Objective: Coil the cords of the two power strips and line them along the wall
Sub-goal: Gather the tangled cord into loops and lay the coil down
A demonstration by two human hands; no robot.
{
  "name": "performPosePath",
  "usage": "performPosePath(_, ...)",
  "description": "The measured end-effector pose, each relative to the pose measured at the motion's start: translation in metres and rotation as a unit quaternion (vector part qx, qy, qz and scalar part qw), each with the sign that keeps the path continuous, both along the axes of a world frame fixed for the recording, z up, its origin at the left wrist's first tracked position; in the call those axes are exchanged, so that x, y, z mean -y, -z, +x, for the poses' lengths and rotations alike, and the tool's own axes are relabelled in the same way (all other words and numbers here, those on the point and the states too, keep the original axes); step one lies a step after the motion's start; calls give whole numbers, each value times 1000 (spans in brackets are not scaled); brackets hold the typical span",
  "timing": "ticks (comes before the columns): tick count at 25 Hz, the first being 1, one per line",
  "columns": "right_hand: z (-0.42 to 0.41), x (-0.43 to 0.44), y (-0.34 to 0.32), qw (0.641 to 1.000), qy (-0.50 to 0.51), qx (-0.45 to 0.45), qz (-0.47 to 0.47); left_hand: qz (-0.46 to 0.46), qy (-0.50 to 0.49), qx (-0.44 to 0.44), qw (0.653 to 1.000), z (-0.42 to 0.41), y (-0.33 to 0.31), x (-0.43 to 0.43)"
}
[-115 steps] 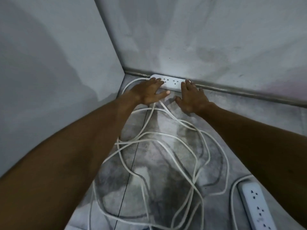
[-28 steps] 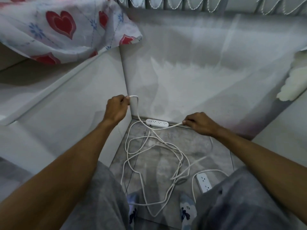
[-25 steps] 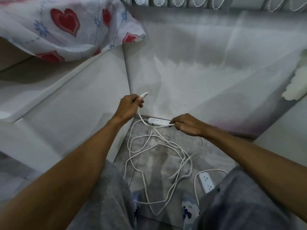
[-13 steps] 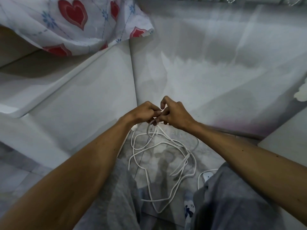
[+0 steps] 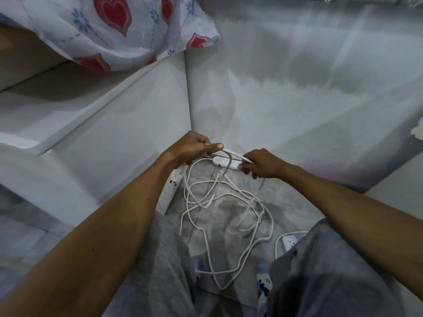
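A white power strip (image 5: 225, 162) lies against the foot of the back wall, near the corner. Its long white cord (image 5: 229, 216) sprawls in loose loops over the grey floor. My left hand (image 5: 191, 148) is shut on a raised stretch of that cord, thumb pointing right. My right hand (image 5: 259, 163) is shut on the same cord a short way to the right, partly covering the strip's right end. The cord spans between both hands above the strip. A second white power strip (image 5: 288, 242) peeks out by my right knee, mostly hidden.
White walls (image 5: 286, 106) meet in a corner behind the strip. A low white ledge (image 5: 91, 124) runs on the left, with heart-patterned cloth (image 5: 114, 26) hanging over it. My grey-trousered knees (image 5: 320, 277) and patterned socks (image 5: 263, 280) frame the floor patch.
My hands were pressed together over the cord half a second ago. They have drawn apart, stretching a short length of cord between them, and the power strip shows again.
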State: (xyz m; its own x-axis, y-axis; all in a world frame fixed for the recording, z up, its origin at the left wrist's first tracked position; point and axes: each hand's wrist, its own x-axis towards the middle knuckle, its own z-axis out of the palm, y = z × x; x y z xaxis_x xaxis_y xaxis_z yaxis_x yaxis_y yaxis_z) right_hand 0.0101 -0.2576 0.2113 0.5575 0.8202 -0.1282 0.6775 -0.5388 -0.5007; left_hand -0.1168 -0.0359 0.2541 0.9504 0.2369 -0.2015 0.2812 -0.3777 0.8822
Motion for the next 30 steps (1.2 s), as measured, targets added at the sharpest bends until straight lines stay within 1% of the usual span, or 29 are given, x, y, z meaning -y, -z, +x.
performPosePath(2, 14, 20, 5, 998, 29, -20, -53, -9, -22, 13, 1000, -8, 0, -9)
performPosePath(7, 26, 46, 15, 994, 32, -56, -88, -25, -57, 52, 997, -14, -4, -14)
performPosePath(11, 24, 62, 15, 982, 33, -147, -116, -87, -55, 99, 990, -11, -14, -11)
performPosePath(12, 24, 62, 16, 979, 25, -154, -132, -100, -59, 110, 987, -9, -15, -10)
performPosePath(15, 23, 63, 22, 959, -8, -149, -243, -132, -84, 139, 978, -5, -21, -9)
performPosePath(19, 29, 81, 32, 920, -8, -121, -372, -161, -153, 170, 960, -9, -18, -26)
performPosePath(21, 31, 96, 34, 901, 6, -129, -413, -158, -196, 179, 951, -12, -14, -35)
performPosePath(22, 34, 104, 34, 900, 6, -129, -416, -144, -212, 176, 950, -14, -12, -38)
performPosePath(23, 36, 109, 33, 907, 10, -133, -400, -128, -225, 171, 951, -15, -9, -40)
performPosePath(24, 37, 113, 32, 922, 23, -142, -359, -113, -232, 167, 951, -16, -6, -41)
performPosePath(26, 38, 113, 30, 956, 92, -190, -202, -88, -236, 165, 954, -14, -4, -40)
performPosePath(27, 36, 109, 27, 958, 145, -220, -113, -81, -234, 167, 954, -12, -4, -38)
performPosePath(28, 35, 104, 24, 949, 195, -244, -35, -82, -232, 175, 953, -8, -4, -34)
performPosePath(29, 35, 99, 20, 938, 232, -257, 24, -90, -232, 186, 951, -3, -3, -28)
performPosePath(30, 35, 92, 15, 933, 252, -249, 58, -95, -233, 194, 948, 4, -2, -19)
